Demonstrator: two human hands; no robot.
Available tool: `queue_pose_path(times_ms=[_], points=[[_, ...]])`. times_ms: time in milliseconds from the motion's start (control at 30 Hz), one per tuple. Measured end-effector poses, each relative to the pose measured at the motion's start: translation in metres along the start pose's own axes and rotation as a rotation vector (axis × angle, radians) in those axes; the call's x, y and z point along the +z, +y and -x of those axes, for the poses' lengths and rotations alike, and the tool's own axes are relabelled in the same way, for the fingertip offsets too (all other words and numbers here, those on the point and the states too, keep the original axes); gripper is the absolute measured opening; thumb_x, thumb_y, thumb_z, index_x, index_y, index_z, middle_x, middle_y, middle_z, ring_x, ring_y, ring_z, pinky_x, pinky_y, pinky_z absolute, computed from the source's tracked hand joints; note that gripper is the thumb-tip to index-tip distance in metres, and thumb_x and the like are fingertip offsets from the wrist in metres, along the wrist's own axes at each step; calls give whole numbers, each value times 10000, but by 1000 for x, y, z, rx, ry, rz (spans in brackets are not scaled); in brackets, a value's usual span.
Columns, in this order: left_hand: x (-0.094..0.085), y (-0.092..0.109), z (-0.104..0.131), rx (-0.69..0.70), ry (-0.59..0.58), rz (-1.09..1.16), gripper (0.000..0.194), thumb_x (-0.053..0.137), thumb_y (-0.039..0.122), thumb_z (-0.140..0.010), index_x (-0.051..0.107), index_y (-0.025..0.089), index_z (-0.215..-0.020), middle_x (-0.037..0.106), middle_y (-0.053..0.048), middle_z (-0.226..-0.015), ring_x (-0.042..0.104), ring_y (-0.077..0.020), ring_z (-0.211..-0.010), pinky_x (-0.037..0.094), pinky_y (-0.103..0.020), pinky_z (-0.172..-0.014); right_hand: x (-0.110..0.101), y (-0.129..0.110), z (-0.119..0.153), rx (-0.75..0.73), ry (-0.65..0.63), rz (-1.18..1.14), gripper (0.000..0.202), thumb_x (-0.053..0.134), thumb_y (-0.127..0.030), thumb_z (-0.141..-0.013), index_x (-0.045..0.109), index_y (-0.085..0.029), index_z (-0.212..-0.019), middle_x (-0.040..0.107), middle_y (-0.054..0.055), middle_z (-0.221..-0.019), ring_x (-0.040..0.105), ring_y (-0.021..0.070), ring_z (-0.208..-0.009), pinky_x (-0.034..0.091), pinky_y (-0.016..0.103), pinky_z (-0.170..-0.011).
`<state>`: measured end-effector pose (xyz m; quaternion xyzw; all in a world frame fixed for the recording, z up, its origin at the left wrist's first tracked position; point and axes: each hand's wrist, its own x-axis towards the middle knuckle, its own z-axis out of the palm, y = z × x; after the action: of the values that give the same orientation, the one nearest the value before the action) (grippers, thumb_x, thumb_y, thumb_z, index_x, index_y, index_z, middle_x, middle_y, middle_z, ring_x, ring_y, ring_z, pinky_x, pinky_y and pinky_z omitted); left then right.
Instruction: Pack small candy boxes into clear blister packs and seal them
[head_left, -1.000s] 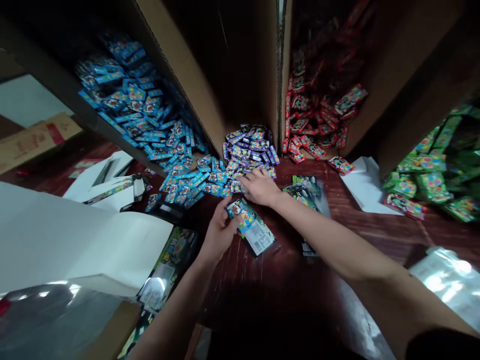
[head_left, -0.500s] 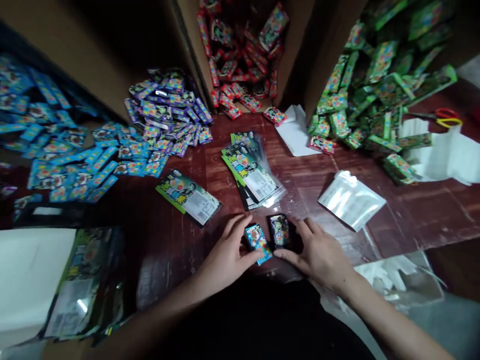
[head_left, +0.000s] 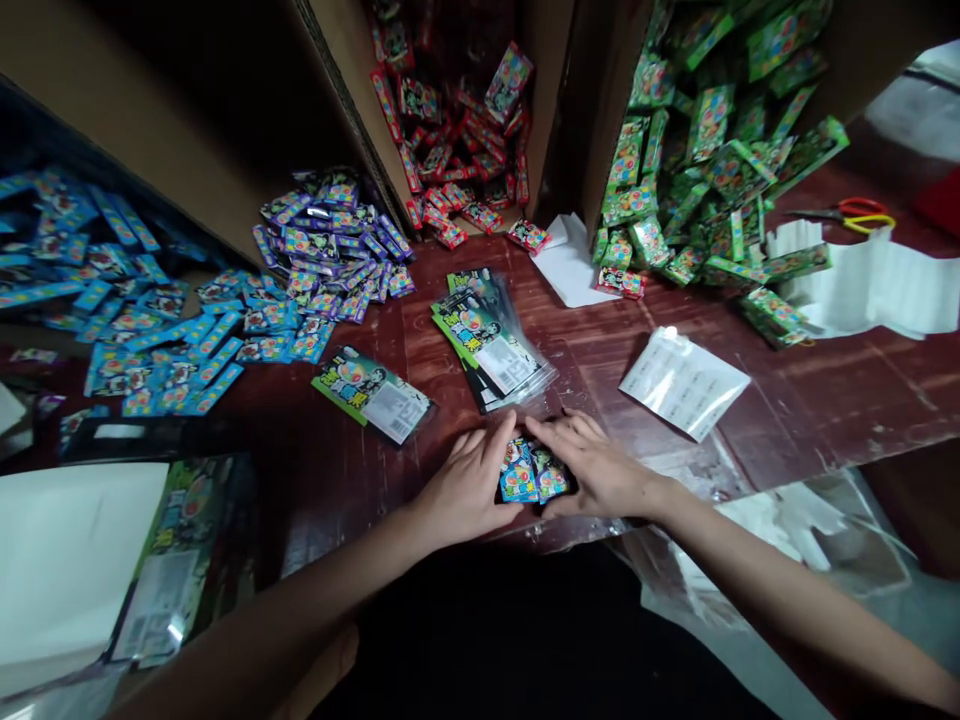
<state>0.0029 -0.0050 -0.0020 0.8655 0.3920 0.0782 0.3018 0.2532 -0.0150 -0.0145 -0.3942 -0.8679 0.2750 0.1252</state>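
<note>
Near the table's front edge, my left hand (head_left: pixel 472 485) grips a blue packet (head_left: pixel 518 472) from its left side. My right hand (head_left: pixel 596 465) is closed round the right side of a dark purple packet (head_left: pixel 551 474). The two packets lie side by side, their edges touching, printed faces up. Just beyond my hands is a fanned stack of green and black printed bags (head_left: pixel 491 340). One more such bag (head_left: pixel 375 393) lies to the left of the stack.
Piles of blue packets (head_left: pixel 176 360), purple packets (head_left: pixel 330 245), red packets (head_left: pixel 457 130) and green packets (head_left: pixel 697 190) spill from cardboard boxes. A clear bag of labels (head_left: pixel 684 384) lies right; scissors (head_left: pixel 862 215) lie farther back. More printed bags (head_left: pixel 161 580) are at left.
The blue and purple packets, apart before, are now side by side and straighter. My hands have come closer together around them. The whole view has shifted slightly.
</note>
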Motion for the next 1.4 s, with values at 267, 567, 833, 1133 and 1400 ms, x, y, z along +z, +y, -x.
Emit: queue_pose_path(times_ms=[267,567,833,1133,1400], points=[[-12,-1,7,46,-84,-39,1160,793,417,-775,6,239,-1609,398,-176,-1578,419,-356,-1427,343,-533,-1171,2,1,6,-47,66,20,1198,742,-659,-756,65,-200,-1631,432,178,-1517,388,376,-1368,118,676,-1210],[0,8,2,3,-40,-83,1058,745,448,-803,95,175,-1591,498,-187,-1479,499,-353,-1338,382,-525,-1142,-16,-19,19,22,216,-311,549,739,-231,-723,522,-221,-1227,440,143,-1345,458,296,-1300,449,465,-1075],[-42,-6,6,118,-140,-263,1292,805,532,-726,-72,181,-1608,237,-205,-1660,275,-374,-1515,193,-554,-1245,-14,16,45,45,44,-61,446,739,-419,-834,527,-222,-1173,414,150,-1573,217,362,-1534,59,695,-1209],[-151,-114,24,97,-343,-685,855,529,52,-723,340,196,-1545,401,-107,-1603,308,-295,-1508,74,-567,-1248,6,0,11,-182,4,44,858,609,-610,-911,282,-183,-1580,389,191,-1593,363,324,-1477,177,622,-1231],[-72,-25,28,-37,-95,-342,805,672,351,-789,357,171,-1508,476,-143,-1435,493,-322,-1290,383,-482,-1136,20,-9,15,170,654,71,772,758,-424,-846,407,-258,-1513,489,159,-1445,461,356,-1339,416,594,-1118]])
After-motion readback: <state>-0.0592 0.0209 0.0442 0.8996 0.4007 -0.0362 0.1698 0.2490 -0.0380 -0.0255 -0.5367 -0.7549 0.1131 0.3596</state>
